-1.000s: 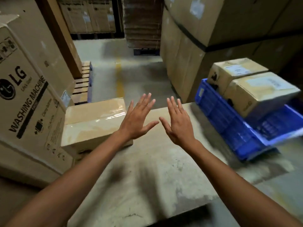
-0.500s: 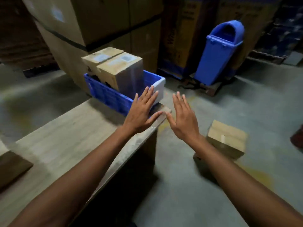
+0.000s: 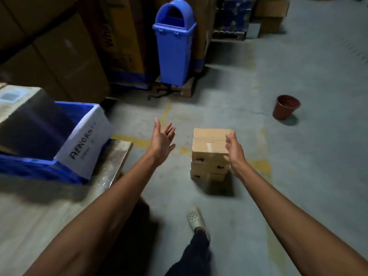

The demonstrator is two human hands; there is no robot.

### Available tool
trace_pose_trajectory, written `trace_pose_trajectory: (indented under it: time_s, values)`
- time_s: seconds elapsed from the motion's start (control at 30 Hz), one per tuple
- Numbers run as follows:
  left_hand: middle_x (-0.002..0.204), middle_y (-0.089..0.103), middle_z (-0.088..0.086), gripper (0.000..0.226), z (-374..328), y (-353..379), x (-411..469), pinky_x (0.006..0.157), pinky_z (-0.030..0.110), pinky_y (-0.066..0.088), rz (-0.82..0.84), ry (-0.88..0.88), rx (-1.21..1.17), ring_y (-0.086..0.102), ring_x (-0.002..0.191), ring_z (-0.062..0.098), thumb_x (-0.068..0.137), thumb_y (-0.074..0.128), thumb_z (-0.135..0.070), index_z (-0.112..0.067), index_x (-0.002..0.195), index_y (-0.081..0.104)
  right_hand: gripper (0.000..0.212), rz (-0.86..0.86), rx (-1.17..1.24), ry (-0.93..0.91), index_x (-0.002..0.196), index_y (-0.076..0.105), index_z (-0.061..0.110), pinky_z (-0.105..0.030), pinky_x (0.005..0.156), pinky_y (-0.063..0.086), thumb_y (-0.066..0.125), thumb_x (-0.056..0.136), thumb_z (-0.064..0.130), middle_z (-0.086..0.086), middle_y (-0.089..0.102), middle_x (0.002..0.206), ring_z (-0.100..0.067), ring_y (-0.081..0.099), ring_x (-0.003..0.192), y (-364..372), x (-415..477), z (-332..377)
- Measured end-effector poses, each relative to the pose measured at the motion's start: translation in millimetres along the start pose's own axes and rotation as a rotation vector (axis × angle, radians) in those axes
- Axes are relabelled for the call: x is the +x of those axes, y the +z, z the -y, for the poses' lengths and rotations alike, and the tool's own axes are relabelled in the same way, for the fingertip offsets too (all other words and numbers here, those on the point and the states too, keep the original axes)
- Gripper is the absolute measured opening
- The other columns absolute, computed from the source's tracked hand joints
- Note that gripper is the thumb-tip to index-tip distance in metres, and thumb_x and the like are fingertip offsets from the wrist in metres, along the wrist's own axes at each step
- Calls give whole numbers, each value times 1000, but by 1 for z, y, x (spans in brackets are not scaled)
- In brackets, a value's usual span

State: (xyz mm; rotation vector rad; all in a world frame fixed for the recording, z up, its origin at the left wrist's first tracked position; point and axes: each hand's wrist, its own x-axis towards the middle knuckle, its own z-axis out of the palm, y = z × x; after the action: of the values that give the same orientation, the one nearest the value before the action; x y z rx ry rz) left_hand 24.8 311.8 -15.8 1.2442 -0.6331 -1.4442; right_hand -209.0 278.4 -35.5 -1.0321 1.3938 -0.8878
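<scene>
Stack of cartons [image 3: 209, 148] stands on the concrete floor [image 3: 298, 176], centre of view, top carton taped shut. Right hand [image 3: 234, 151], fingers relaxed and spread, grasping nothing, overlaps the stack's three o'clock edge; contact cannot be determined. Left hand [image 3: 162, 140], likewise released, hovers at nine o'clock, apart from the stack. Blue crate [image 3: 39, 168] at nine o'clock, on the table [image 3: 59, 212] near its corner, holds a large carton [image 3: 18, 100] and a lettered white sheet [image 3: 85, 144]. Blue bin [image 3: 173, 46] at eleven; brown pot [image 3: 286, 106] at two, contents unseen. Open floor from twelve through five; shoe [image 3: 196, 218] at six
</scene>
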Motion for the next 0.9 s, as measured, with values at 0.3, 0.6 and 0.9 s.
trace_pose_trajectory:
  time_s: [0.3, 0.6, 0.9]
  values:
    - [164, 26, 1, 86, 59, 19, 217, 122, 49, 10, -144, -199, 47, 19, 152, 16, 94, 10, -76, -20, 156, 31, 77, -37, 151, 300, 158, 30, 16, -57, 122, 19, 13, 101, 67, -5, 28, 165, -23, 25, 152, -42, 193, -38]
    - [165, 22, 2, 86, 136, 3, 412, 123, 48, 9, -314, -383, 146, 17, 152, 15, 96, 13, -73, -15, 157, 28, 73, -52, 133, 531, 147, 46, 18, -38, 102, 45, 16, 101, 67, -2, 57, 141, -19, 57, 125, -44, 385, -110]
    - [165, 17, 6, 74, 229, -9, 495, 121, 41, 14, -356, -583, 271, 18, 152, 22, 102, 11, -62, -15, 159, 15, 58, -112, -83, 710, 140, 50, 11, -29, 86, 40, 30, 106, 54, -9, 60, 134, -25, 59, 112, -43, 481, -206]
